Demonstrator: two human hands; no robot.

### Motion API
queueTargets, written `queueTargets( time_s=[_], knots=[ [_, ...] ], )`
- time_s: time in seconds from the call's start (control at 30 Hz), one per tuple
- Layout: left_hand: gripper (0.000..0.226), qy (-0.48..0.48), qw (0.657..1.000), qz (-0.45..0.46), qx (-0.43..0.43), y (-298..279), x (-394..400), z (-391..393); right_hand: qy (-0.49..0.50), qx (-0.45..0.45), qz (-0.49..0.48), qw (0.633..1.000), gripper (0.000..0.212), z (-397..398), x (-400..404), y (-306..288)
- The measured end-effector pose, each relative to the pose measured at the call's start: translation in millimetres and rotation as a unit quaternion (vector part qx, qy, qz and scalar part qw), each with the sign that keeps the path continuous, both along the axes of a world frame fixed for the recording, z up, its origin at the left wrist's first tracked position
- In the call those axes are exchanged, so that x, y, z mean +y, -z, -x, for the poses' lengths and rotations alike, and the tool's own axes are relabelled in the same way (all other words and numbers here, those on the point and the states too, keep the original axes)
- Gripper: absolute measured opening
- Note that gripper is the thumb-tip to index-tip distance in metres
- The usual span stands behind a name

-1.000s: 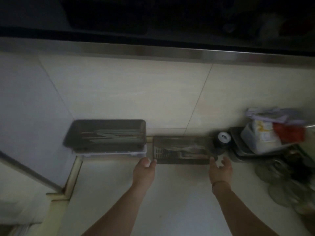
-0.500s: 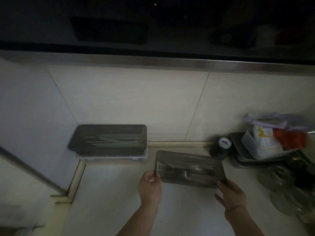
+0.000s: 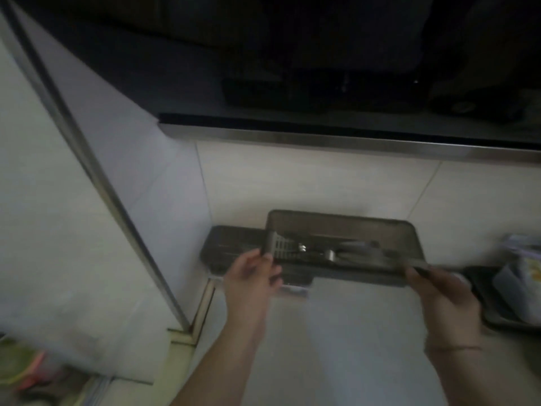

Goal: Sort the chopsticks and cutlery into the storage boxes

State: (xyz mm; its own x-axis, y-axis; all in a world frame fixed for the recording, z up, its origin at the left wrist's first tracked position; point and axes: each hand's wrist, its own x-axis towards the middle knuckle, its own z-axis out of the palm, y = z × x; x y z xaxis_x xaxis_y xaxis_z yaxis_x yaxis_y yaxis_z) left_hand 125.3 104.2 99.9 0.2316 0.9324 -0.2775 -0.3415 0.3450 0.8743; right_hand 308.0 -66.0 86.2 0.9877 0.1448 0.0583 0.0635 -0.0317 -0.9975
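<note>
Right now both hands hold a dark see-through storage box (image 3: 345, 230) up off the surface (image 3: 336, 332), abt level, long side running left-right. Left hand (image 3: 251, 273) grips the box's left end, thumb on the rim, fingers (image 3: 268, 260) curled round the edge by a slotted pale insert (image 3: 278, 247). Right hand (image 3: 442, 291) grips the right end, fingers wrapped under the rim near the front right corner. Inside the box: metal cutlery (image 3: 330, 253), blurred, lying lengthwise; can't tell piece by piece. A 2nd dark box (image 3: 231, 244) sits on the surface in the far left corner, against the tiled wall (image 3: 307, 177), partly hidden behind the held box and the left hand; what's inside can't be made out from here. At the right edge of the surface, a dark tray (image 3: 497, 315) w/ a pale bag or container (image 3: 524, 273) on it, cut off by the frame. Whole pic dim and motion-blurred.
</note>
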Motion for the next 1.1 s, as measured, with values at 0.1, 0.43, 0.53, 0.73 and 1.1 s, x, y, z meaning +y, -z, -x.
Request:
queueTargets(
  time_s=[0.1, 0.43, 0.53, 0.73, 1.1],
  knots=[
    [0.012, -0.043, 0.999, 0.003, 0.021, -3, 47, 17, -0.044, -0.006, 0.039, 0.998, 0.017, 16, 56, 8],
    [0.028, -0.094, 0.988, -0.037, 0.117, 43, 90, 16, -0.127, -0.015, 0.153, 0.98, 0.03, 43, 115, 43],
    [0.038, -0.103, 0.986, -0.023, 0.129, 47, 86, 8, -0.178, 0.024, 0.12, 0.977, 0.034, 45, 119, 44],
    [0.058, -0.089, 0.982, -0.011, 0.168, 52, 92, 7, -0.198, 0.018, 0.134, 0.971, 0.027, 53, 128, 49],
    [0.059, -0.059, 0.981, -0.018, 0.184, 51, 86, 19, -0.214, 0.015, 0.164, 0.963, 0.05, 57, 113, 45]
  ],
)
